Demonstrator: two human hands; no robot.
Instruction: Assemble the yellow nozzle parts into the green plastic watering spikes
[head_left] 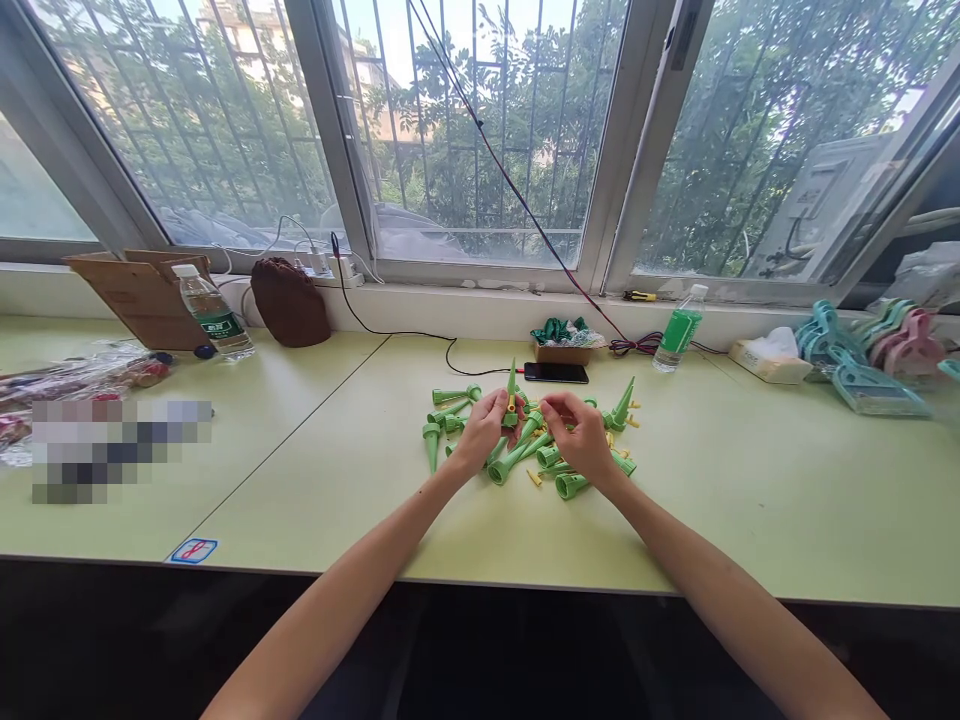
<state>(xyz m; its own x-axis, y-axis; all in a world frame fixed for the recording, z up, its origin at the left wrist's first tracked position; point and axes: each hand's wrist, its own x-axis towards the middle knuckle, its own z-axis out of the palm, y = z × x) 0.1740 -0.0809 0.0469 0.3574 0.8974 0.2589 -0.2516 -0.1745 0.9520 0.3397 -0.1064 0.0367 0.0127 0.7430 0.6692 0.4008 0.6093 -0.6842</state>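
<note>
One green spike (512, 383) in left hand (482, 428) | two bottles (679, 332) | one phone (556, 373)

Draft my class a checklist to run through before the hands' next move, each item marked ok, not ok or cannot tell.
1. Left hand holds a green spike, tip up: ok.
2. Right hand has a piece pinched: cannot tell, fingertips too small to judge.
3. Loose yellow piece lies near the hands: ok.
4. Green parts lie in neat rows: not ok, jumbled.
5. Phone lies apart from the green parts: ok.
</note>
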